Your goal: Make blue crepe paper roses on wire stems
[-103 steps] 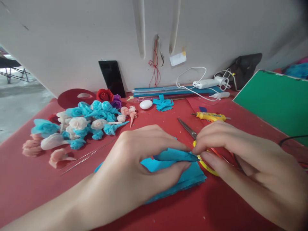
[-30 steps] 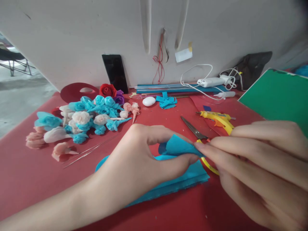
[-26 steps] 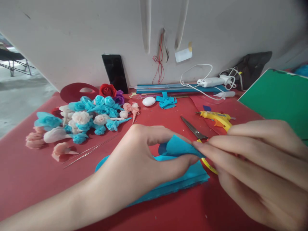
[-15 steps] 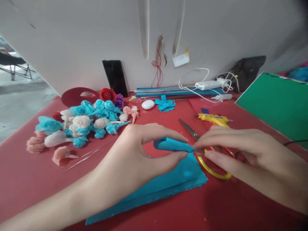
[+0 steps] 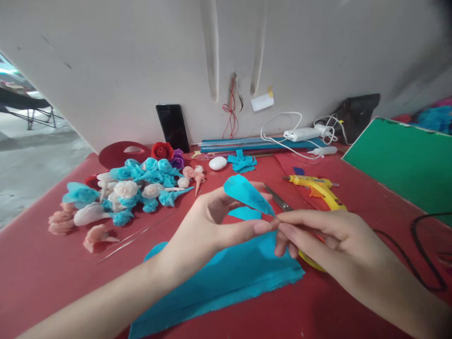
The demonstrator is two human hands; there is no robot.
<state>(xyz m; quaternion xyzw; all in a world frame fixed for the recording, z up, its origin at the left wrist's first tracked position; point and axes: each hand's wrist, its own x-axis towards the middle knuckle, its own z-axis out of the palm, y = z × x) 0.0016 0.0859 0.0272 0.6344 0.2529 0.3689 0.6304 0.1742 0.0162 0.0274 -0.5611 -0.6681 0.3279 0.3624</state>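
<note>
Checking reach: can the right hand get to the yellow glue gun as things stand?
Probably yes. The yellow glue gun lies just beyond the right hand with bare red table between, but its fingers pinch the blue paper petal.

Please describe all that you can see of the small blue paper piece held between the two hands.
The blue paper piece is a teardrop-shaped petal of thin, crepe-like turquoise paper, rounded on top and narrowing to a point below. It stands tilted above the red table. The left hand and right hand pinch its pointed end together with fingertips.

petal (image 5: 247,194): rolled → open, raised | hands (image 5: 212,226): lifted off blue sheet (image 5: 226,278)
</note>
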